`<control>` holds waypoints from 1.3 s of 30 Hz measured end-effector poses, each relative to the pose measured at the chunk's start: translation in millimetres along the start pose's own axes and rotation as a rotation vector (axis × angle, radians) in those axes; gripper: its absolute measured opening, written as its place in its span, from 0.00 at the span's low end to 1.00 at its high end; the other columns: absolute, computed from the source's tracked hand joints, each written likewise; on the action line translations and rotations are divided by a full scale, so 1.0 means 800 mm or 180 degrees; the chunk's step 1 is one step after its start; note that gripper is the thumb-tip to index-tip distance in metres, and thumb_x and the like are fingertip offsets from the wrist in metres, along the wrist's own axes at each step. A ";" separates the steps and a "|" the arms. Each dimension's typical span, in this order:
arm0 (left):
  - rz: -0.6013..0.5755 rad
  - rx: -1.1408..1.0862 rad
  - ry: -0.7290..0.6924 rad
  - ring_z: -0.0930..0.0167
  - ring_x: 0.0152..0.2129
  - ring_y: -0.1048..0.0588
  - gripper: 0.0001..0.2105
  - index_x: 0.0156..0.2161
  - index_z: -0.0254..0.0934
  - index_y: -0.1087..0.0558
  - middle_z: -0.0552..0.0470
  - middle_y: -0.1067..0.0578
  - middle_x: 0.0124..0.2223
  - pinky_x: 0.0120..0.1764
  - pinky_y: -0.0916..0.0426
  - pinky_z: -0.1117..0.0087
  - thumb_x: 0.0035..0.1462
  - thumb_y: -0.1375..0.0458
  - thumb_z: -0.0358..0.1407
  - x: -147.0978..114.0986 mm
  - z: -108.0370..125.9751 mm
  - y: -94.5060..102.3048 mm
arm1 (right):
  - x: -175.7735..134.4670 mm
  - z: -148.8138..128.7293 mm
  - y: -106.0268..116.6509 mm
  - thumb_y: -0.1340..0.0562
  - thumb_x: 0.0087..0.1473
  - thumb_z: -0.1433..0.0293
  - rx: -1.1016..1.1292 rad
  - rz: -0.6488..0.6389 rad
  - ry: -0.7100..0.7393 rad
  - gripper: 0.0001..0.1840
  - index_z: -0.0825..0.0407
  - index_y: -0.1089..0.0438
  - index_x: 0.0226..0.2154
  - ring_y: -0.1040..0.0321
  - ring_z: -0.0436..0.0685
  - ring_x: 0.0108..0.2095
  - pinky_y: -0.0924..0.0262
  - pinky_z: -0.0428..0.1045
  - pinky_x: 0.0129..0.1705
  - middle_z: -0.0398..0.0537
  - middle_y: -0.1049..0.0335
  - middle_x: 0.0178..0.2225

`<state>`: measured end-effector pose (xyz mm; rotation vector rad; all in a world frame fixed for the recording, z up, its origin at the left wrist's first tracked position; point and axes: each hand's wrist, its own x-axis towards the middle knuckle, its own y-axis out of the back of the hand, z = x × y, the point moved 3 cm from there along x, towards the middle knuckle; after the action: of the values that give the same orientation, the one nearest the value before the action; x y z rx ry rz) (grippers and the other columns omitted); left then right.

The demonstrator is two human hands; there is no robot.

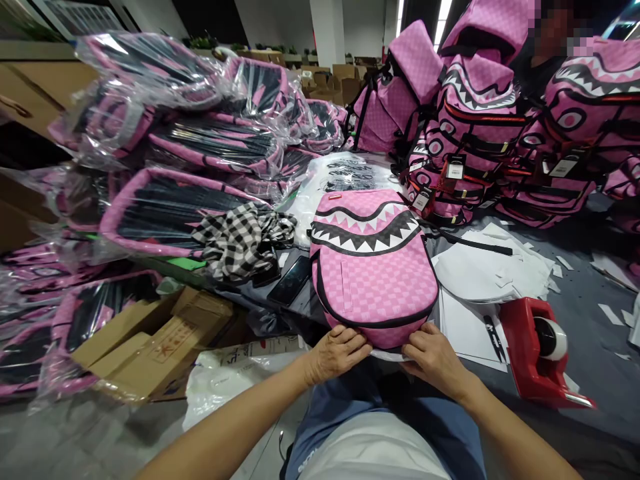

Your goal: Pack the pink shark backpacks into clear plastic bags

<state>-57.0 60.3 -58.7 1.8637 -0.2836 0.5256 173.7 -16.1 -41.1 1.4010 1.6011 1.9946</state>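
Observation:
A pink checkered backpack [380,280] with a black-and-white shark-teeth print lies face up at the table's near edge, its base toward me. My left hand [341,352] is closed on the bottom edge at the left, fingers curled over it. At the right of the same edge, my right hand [434,355] is closed too, with its thumb underneath. A pale edge shows under the base between the hands; what it belongs to I cannot tell. Behind the backpack lies a clear plastic bag [313,200] with black print.
Plastic-wrapped backpacks [175,207] are piled at left, unwrapped tagged backpacks [470,133] at right. A checkered cloth [240,240] and a phone [291,281] lie left of the backpack. To the right are white papers [480,267], a pen [494,339] and a red tape dispenser [533,353]. A cardboard box [165,340] stands lower left.

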 end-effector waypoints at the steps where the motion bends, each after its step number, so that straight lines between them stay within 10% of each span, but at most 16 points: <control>1: -0.0004 -0.0004 -0.0071 0.72 0.37 0.29 0.09 0.49 0.41 0.27 0.53 0.20 0.40 0.40 0.39 0.67 0.65 0.43 0.30 -0.001 -0.003 -0.002 | 0.001 -0.003 -0.002 0.42 0.62 0.72 -0.0095 0.0040 -0.0004 0.10 0.50 0.34 0.28 0.41 0.53 0.28 0.49 0.51 0.39 0.42 0.34 0.25; 6: -0.0047 0.0012 -0.0366 0.71 0.38 0.28 0.10 0.49 0.41 0.28 0.54 0.19 0.40 0.41 0.39 0.67 0.65 0.44 0.29 -0.002 -0.012 0.002 | 0.003 -0.012 -0.011 0.45 0.62 0.75 -0.0485 0.0424 -0.0039 0.09 0.51 0.32 0.33 0.40 0.55 0.28 0.48 0.52 0.39 0.43 0.33 0.25; 11: -0.0392 -0.0193 0.0420 0.66 0.40 0.26 0.15 0.54 0.35 0.32 0.46 0.21 0.45 0.45 0.36 0.64 0.64 0.40 0.37 0.035 0.017 0.029 | 0.001 -0.011 -0.014 0.48 0.68 0.69 -0.0612 0.0821 0.0055 0.12 0.56 0.31 0.41 0.40 0.56 0.27 0.47 0.54 0.38 0.45 0.32 0.25; 14: -0.0764 -0.1164 0.1140 0.60 0.43 0.25 0.22 0.55 0.31 0.34 0.40 0.22 0.47 0.46 0.32 0.62 0.66 0.45 0.48 0.084 0.035 0.043 | -0.001 -0.008 -0.014 0.49 0.69 0.69 -0.0578 0.0931 0.0077 0.12 0.55 0.32 0.42 0.40 0.54 0.25 0.45 0.54 0.39 0.43 0.33 0.23; 19: -0.2019 -0.2826 0.1316 0.65 0.34 0.26 0.11 0.31 0.36 0.30 0.48 0.23 0.34 0.41 0.32 0.66 0.65 0.50 0.33 0.156 0.026 0.015 | -0.011 0.001 -0.010 0.49 0.68 0.70 -0.0431 0.1085 -0.0078 0.09 0.54 0.34 0.43 0.35 0.54 0.26 0.39 0.53 0.37 0.45 0.30 0.26; 26: -0.2532 -0.4724 0.1844 0.70 0.28 0.24 0.18 0.43 0.32 0.27 0.48 0.23 0.39 0.35 0.28 0.70 0.63 0.46 0.47 0.144 0.025 -0.016 | -0.031 -0.005 -0.004 0.45 0.64 0.72 0.0062 0.1064 -0.0475 0.19 0.52 0.39 0.57 0.27 0.58 0.38 0.30 0.58 0.49 0.51 0.25 0.37; 30: -0.2000 -0.5001 0.2423 0.68 0.29 0.23 0.25 0.38 0.31 0.24 0.50 0.24 0.33 0.35 0.28 0.69 0.54 0.39 0.56 0.123 0.028 -0.016 | -0.079 -0.016 0.045 0.41 0.61 0.73 0.0054 0.1339 -0.1394 0.24 0.49 0.38 0.59 0.33 0.61 0.56 0.33 0.57 0.55 0.57 0.31 0.54; 36: -0.1298 -0.4669 0.2502 0.66 0.34 0.22 0.21 0.40 0.33 0.21 0.49 0.20 0.37 0.41 0.26 0.67 0.58 0.43 0.52 0.117 0.035 -0.012 | -0.241 0.012 0.166 0.39 0.56 0.56 -0.1170 0.2262 -0.3836 0.19 0.51 0.26 0.43 0.30 0.65 0.46 0.35 0.62 0.51 0.57 0.26 0.46; 39: -0.1203 -0.3924 0.2312 0.65 0.34 0.21 0.19 0.45 0.36 0.21 0.50 0.19 0.37 0.39 0.27 0.70 0.62 0.46 0.48 0.111 0.039 -0.003 | -0.300 0.039 0.175 0.40 0.46 0.42 0.0096 0.2233 -0.5111 0.31 0.52 0.24 0.38 0.28 0.66 0.41 0.32 0.60 0.42 0.60 0.24 0.41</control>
<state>28.6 36.8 -26.2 0.4437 0.2186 0.5366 374.0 -211.0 -49.7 2.6079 0.3619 0.3455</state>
